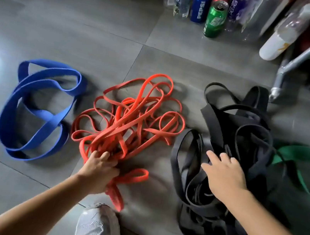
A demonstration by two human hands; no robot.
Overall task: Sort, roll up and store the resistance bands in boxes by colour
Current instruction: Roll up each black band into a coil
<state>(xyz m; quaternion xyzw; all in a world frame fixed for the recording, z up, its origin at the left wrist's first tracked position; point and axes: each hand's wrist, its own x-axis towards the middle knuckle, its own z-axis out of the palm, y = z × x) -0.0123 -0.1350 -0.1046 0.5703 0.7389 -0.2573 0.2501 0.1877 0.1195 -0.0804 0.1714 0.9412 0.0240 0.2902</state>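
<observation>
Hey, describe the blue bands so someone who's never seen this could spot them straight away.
On the grey tiled floor, bands lie in heaps side by side. The blue bands are the farthest left, next to the orange-red tangle. They alone are blue: broad, flat loops, loosely spread.

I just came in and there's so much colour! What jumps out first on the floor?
The bright orange bands stand out first, a tangled heap in the middle of the floor, with the left hand gripping their near end. To their left lie the wide blue bands. To their right is a dark heap of black bands under the open right hand.
</observation>
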